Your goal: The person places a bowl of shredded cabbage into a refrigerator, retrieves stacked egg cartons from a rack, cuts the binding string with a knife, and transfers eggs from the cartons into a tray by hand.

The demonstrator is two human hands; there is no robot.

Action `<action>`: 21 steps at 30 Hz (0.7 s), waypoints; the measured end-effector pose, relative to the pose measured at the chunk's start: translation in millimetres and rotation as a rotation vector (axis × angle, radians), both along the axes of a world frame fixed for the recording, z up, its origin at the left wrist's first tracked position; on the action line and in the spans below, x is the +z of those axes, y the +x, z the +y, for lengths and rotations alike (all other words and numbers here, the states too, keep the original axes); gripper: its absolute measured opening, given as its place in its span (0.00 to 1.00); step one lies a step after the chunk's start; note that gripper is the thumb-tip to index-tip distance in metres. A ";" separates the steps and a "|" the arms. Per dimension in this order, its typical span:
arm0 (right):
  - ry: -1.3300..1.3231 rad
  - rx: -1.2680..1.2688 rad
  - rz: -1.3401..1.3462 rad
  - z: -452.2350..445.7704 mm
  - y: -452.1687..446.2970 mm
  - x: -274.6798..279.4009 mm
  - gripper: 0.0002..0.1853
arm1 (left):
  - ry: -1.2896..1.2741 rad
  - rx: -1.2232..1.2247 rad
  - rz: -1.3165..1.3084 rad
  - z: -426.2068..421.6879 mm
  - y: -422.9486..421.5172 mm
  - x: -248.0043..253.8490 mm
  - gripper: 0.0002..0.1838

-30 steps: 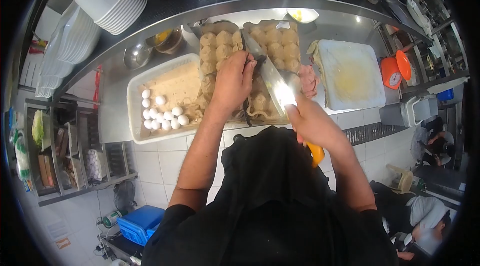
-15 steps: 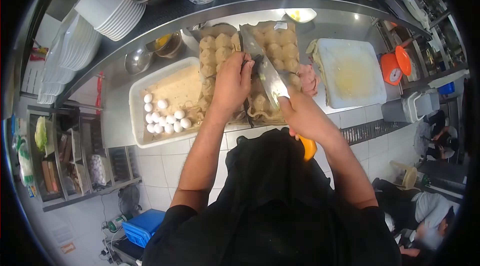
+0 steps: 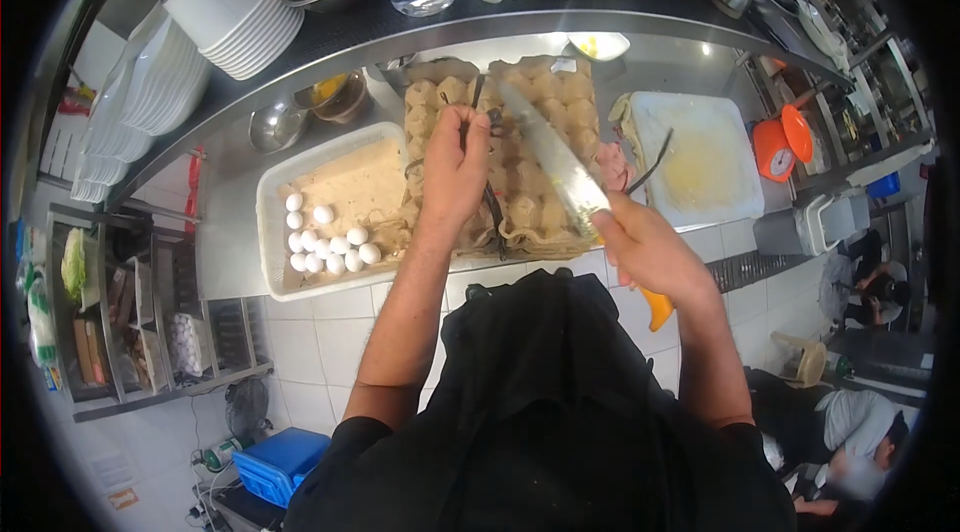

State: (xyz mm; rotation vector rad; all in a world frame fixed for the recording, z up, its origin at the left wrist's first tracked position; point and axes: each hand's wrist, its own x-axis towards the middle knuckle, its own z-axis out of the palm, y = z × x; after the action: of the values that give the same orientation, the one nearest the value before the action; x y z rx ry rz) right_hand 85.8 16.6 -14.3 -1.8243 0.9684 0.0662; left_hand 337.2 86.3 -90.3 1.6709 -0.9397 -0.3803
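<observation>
Two stacks of brown egg trays [image 3: 540, 187] stand side by side on the steel counter. Over the left stack, my left hand [image 3: 458, 164] is closed on a dark strap [image 3: 493, 204], whose loose ends stick up beside its fingers. My right hand [image 3: 650, 250] grips the orange handle of a large knife [image 3: 550, 152], its blade slanting up and left over the right stack. Another dark strap end [image 3: 655, 164] arches up near the white cutting board [image 3: 695, 157]. Left of the trays, a white basket [image 3: 268, 232] holds several white eggs [image 3: 338, 245].
Pink meat slices [image 3: 613, 168] lie between the trays and the board. An orange scale [image 3: 778, 150] is at the right. Metal bowls [image 3: 277, 125] sit behind the basket. A shelf [image 3: 450, 22] with bowls and mugs crosses the far side. A person [image 3: 850, 422] is at lower right.
The knife and my right hand have moved right, away from my left hand. A strap end has sprung up toward the cutting board. My left hand has shifted slightly left, still closed on the strap.
</observation>
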 end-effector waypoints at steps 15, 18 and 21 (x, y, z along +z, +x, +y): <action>-0.527 0.245 -0.043 -53.9 58.5 -26.4 0.20 | -0.122 0.246 -0.491 7.5 -15.7 -13.5 0.12; -0.528 0.290 0.018 -53.6 66.7 -18.1 0.19 | -0.126 0.267 -0.515 5.8 -19.4 -15.2 0.12; -0.589 0.362 0.116 -53.2 77.3 -14.5 0.20 | -0.108 0.229 -0.529 5.5 -17.1 -18.4 0.12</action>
State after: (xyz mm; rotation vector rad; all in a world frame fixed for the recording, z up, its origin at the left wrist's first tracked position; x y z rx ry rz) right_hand 163.1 -36.6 -28.7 -2.5518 0.7700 0.1205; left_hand 320.1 91.8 -108.7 1.7889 -1.1090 0.2789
